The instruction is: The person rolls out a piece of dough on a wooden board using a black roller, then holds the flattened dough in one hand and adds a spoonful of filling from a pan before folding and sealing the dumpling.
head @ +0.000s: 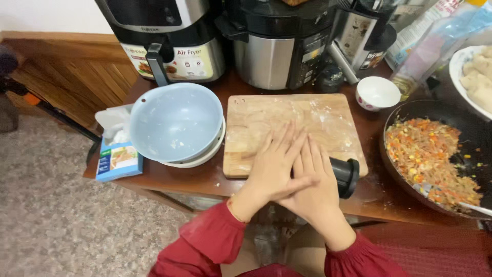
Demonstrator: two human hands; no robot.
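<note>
Both hands, left hand (271,172) over right hand (312,184), lie flat with fingers spread, low on the floury pale wooden cutting board (266,115). If dough's underneath it's hidden; I'd guess soft, sticky, best cupped from the edges.

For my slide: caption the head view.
Left hand laid over right hand above a floured cutting board, beside a filling pan.

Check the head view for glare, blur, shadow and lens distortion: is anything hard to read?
Head view: even indoor light with soft shadows; mild glare on the blue plastic bowl and the steel cooker body. The left hand laid over the right hand looks slightly soft above the floured wooden cutting board. Wide-angle bending shows at the edges; the dark frying pan is cropped at right.
</note>
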